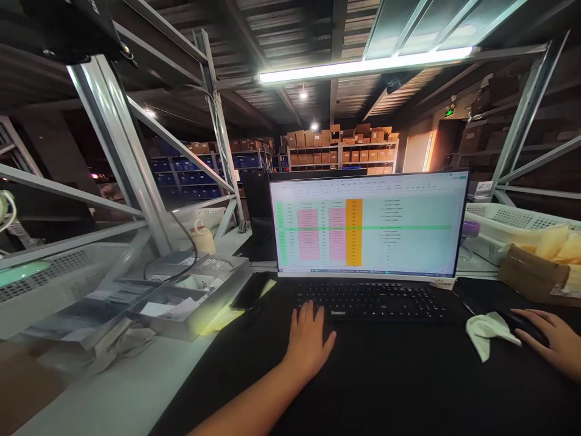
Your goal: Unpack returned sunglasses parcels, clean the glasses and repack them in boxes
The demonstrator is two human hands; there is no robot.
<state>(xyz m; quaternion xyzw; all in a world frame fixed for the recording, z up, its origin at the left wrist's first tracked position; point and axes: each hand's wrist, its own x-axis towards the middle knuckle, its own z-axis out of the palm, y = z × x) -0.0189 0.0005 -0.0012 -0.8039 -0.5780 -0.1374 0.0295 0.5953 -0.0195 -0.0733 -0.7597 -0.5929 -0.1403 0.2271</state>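
Here, left hand (308, 342): spread loosely, gripping nothing, fingertips at the near-left corner of the keyboard (376, 300).
Right hand (556, 342): curved around the mouse (534, 328), toward the right edge of the desk (385, 381).
White scrap (485, 330): crumpled, just beside the mouse.
Keyboard brand: "Bosston", along the near edge.
Monitor (370, 227): toward the desk's far edge, showing a spreadsheet; too small to read.
Green row (417, 227): highlighted partway down a filled list, apparently mid-work; impossible to tell done from left.
Bezel label (442, 283): illegible.
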